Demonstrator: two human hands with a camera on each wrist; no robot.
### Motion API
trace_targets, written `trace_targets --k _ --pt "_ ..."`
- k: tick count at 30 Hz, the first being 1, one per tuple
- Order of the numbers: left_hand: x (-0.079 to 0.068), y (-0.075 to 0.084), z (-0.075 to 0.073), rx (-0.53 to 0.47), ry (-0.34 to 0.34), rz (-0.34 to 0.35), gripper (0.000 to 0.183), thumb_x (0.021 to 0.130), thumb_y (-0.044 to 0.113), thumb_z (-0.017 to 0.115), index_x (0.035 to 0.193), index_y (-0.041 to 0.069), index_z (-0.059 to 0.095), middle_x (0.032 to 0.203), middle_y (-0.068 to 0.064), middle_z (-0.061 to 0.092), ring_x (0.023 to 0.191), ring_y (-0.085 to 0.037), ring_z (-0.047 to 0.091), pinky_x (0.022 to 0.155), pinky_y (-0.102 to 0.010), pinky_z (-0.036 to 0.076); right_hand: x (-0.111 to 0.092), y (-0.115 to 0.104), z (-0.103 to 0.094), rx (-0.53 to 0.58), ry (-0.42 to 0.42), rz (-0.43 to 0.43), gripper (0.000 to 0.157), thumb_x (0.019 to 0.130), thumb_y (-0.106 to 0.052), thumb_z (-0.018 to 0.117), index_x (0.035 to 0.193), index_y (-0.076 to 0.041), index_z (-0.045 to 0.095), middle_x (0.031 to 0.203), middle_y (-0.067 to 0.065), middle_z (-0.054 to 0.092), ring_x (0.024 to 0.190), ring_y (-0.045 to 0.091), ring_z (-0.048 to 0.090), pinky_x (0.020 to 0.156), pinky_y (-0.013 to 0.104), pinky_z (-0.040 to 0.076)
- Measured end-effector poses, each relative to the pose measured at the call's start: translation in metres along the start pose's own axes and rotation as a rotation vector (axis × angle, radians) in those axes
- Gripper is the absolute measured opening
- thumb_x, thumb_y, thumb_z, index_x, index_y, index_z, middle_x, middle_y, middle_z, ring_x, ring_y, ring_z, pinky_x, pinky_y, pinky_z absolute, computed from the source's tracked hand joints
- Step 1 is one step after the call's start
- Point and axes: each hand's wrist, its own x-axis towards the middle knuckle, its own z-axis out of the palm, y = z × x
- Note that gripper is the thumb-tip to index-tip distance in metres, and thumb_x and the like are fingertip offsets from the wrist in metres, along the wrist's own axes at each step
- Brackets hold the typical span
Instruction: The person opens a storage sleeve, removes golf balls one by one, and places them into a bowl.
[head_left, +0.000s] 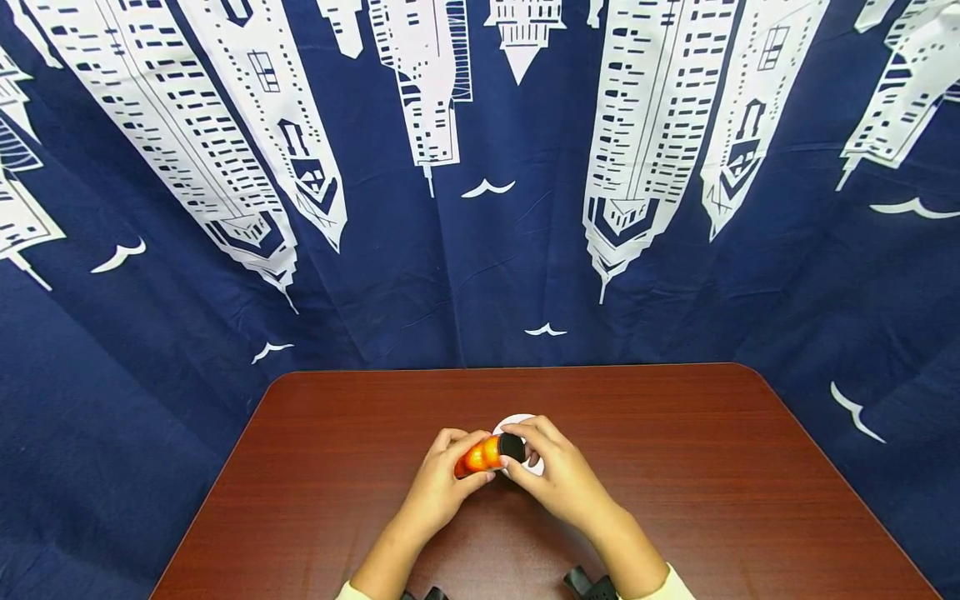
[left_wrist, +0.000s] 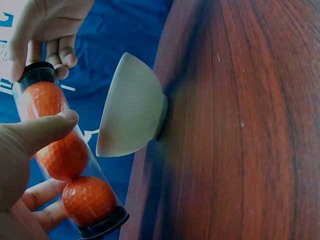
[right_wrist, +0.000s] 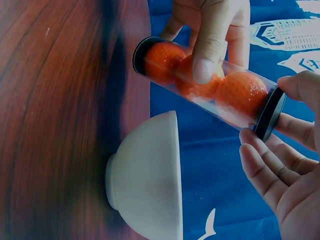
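A clear tube (right_wrist: pixel 215 95) with black end caps holds three orange golf balls (left_wrist: pixel 62 155) in a row. My left hand (head_left: pixel 441 485) grips it around the middle, thumb across the side. At the other end, my right hand (head_left: pixel 562 475) pinches the black cap (right_wrist: pixel 270 114) between thumb and fingers. The cap still sits on the tube's end. Both hands hold the tube tilted above the table, close to a white bowl (right_wrist: pixel 150 175). The bowl stands upright on the table, partly hidden behind the right hand and the tube in the head view.
The brown wooden table (head_left: pixel 360 417) has rounded far corners. Behind it hangs a dark blue cloth (head_left: pixel 397 275) printed with white buildings and birds. Black wrist devices (head_left: pixel 592 585) show at the lower edge of the head view.
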Motion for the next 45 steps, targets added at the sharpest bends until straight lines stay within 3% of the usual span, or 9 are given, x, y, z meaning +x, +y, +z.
trace_targets --k 7,16,23,30,38,45 --pt "0.001 -0.002 0.0 0.007 0.01 0.027 0.048 0.084 0.025 0.083 0.128 0.034 0.066 0.119 0.005 0.059 0.11 -0.014 0.058 0.094 -0.037 0.052 0.001 -0.002 -0.001 -0.021 0.005 -0.021 0.039 0.087 -0.021 0.08 0.123 -0.011 0.07 0.113 -0.005 0.064 0.076 0.008 0.058 0.069 0.022 0.053" --pt "0.002 -0.005 -0.002 0.03 -0.002 0.05 0.048 0.082 0.024 0.084 0.126 0.031 0.068 0.12 0.004 0.063 0.109 -0.015 0.062 0.094 -0.038 0.053 0.001 -0.002 -0.002 0.035 -0.045 0.0 0.036 0.089 -0.019 0.078 0.122 -0.01 0.07 0.116 -0.002 0.066 0.079 0.005 0.06 0.074 0.023 0.057" --pt "0.003 -0.007 -0.004 -0.023 -0.012 0.043 0.047 0.081 0.02 0.085 0.123 0.033 0.068 0.118 0.007 0.064 0.104 -0.013 0.064 0.091 -0.033 0.053 0.002 -0.001 -0.005 0.131 -0.038 -0.003 0.036 0.089 -0.012 0.077 0.124 -0.01 0.07 0.117 -0.002 0.068 0.081 0.004 0.061 0.076 0.025 0.058" --pt "0.004 -0.004 -0.005 -0.039 -0.007 0.019 0.047 0.082 0.022 0.085 0.125 0.031 0.068 0.119 0.004 0.064 0.105 -0.014 0.064 0.092 -0.033 0.054 0.002 0.002 -0.004 0.109 -0.024 -0.023 0.036 0.09 -0.017 0.077 0.124 -0.011 0.07 0.118 -0.003 0.066 0.081 0.005 0.062 0.075 0.024 0.058" --pt "0.004 -0.004 -0.003 -0.06 0.031 0.012 0.048 0.082 0.024 0.085 0.126 0.028 0.068 0.118 0.004 0.065 0.105 -0.014 0.065 0.092 -0.031 0.055 0.001 0.004 -0.004 0.123 0.003 -0.047 0.04 0.089 -0.018 0.078 0.127 -0.01 0.068 0.121 -0.004 0.064 0.092 0.006 0.065 0.077 0.027 0.059" --pt "0.003 -0.005 -0.002 -0.077 0.071 -0.003 0.049 0.081 0.025 0.086 0.127 0.025 0.068 0.117 0.002 0.067 0.106 -0.017 0.066 0.093 -0.033 0.055 0.001 0.007 -0.011 0.049 0.023 0.014 0.044 0.088 -0.023 0.08 0.13 -0.018 0.068 0.117 -0.009 0.063 0.09 0.008 0.061 0.081 0.034 0.059"
